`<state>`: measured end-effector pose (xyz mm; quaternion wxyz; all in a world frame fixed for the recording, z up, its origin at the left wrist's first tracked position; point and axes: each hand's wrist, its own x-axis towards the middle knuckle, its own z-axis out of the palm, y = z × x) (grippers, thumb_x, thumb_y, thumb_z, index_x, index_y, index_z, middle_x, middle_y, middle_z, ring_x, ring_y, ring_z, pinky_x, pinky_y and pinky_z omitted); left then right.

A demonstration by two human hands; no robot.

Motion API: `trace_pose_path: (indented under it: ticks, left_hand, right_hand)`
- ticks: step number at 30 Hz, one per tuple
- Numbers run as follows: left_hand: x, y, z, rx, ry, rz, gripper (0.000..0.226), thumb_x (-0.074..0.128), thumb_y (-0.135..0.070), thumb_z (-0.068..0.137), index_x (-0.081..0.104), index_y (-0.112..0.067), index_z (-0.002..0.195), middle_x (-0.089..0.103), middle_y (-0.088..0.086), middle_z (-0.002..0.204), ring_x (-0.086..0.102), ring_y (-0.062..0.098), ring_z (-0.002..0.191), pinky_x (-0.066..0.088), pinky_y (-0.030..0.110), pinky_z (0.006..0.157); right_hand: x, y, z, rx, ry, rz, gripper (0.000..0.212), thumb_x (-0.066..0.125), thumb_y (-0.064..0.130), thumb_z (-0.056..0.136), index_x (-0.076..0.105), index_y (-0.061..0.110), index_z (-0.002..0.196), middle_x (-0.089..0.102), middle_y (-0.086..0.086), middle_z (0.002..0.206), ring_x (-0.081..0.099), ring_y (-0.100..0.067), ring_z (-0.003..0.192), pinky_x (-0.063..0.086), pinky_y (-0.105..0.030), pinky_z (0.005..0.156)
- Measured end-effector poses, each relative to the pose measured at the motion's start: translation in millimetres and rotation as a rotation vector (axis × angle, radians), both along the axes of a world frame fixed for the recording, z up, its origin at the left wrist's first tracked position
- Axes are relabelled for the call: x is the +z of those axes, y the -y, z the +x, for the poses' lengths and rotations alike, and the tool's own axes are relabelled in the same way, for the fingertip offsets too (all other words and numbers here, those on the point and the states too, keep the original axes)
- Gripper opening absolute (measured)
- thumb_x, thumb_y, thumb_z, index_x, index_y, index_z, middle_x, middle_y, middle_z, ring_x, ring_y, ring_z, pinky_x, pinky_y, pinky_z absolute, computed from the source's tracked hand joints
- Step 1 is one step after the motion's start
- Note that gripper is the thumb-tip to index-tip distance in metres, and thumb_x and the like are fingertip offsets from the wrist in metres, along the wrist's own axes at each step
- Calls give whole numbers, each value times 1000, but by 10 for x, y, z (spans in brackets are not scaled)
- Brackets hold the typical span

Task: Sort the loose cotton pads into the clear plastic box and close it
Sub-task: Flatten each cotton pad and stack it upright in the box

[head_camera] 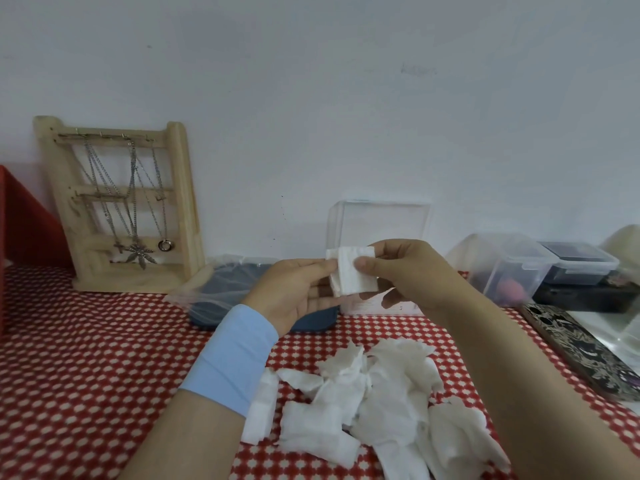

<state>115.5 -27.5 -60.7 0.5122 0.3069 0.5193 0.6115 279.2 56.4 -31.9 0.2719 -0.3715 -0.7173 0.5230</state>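
Note:
Both hands hold a small stack of white square cotton pads (pixel 353 271) up above the table. My left hand (pixel 294 289) grips the stack's left edge, and my right hand (pixel 408 275) pinches its right side with the thumb on the front. Behind the pads stands the clear plastic box (pixel 381 223), partly hidden by my hands; I cannot tell where its lid is. A heap of several loose cotton pads (pixel 374 396) lies on the red-and-white tablecloth below my hands.
A wooden jewellery stand (pixel 121 206) with necklaces leans against the wall at the back left. A dark blue item in a clear bag (pixel 228 289) lies behind my left hand. Lidded plastic containers (pixel 512 268) and a patterned phone (pixel 585 351) sit at the right.

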Motion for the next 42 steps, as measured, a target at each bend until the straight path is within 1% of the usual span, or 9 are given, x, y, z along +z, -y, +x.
trace_pose_path:
  ticks: [6,17,20,23,26,30,33,39,42]
  left_hand:
    - [-5,-15,24,-2,-22,-18,27,58,-14,100,67,2,120,76,17,106,76,25,93,61,28,67]
    - [61,14,35,-72,-23,31,47,68,-38,86,68,-2,118,76,16,110,75,25,100,63,31,78]
    - [41,29,-16,-73,-178,22,34,74,-11,85,69,-3,118,77,9,110,75,20,99,62,27,78]
    - [7,22,-110,27,-213,-14,30,73,1,86,70,-4,115,77,8,107,76,20,95,62,26,73]
    - [-18,23,-227,153,-213,-7,25,71,5,86,70,-4,110,75,7,103,75,18,89,61,23,66]
    - [-54,11,-329,215,-213,-16,21,71,4,87,70,-6,106,73,9,107,73,22,95,63,28,72]
    - [-56,10,-310,209,-241,-25,30,71,4,88,67,0,118,73,8,105,73,21,94,63,27,72]
    - [-60,-3,-254,191,-338,-30,24,68,0,91,68,-3,115,71,0,96,71,15,90,61,22,66]
    - [-65,7,-243,202,-346,-30,10,65,-5,95,70,-12,101,71,-2,92,71,12,86,60,20,64]
  right_hand:
    - [98,43,52,11,12,87,8,74,15,91,76,8,95,71,0,62,55,-3,41,45,-17,45]
    - [-20,54,-84,-104,37,157,10,76,19,88,72,10,91,70,1,62,59,-8,47,47,-24,46]
    - [-60,33,-130,-129,47,146,14,76,25,88,68,16,96,72,1,72,61,-11,52,46,-24,47]
    - [-87,7,-121,-182,193,411,15,76,31,86,65,27,96,68,8,89,61,-4,68,43,-19,60]
    - [40,75,-18,221,304,494,9,74,25,87,75,33,91,70,16,93,63,2,74,50,-19,69]
    - [24,146,-11,689,725,422,32,78,36,84,72,44,115,63,29,123,58,1,114,42,-25,105]
    - [-113,142,-90,681,799,437,41,80,41,81,70,46,120,60,29,129,54,0,120,39,-29,108]
    - [-187,152,-126,608,721,387,22,65,34,94,78,34,111,71,28,94,66,1,86,53,-19,81]
    - [-174,139,-135,553,611,408,22,61,28,96,79,28,108,74,19,102,68,-4,95,54,-27,93]
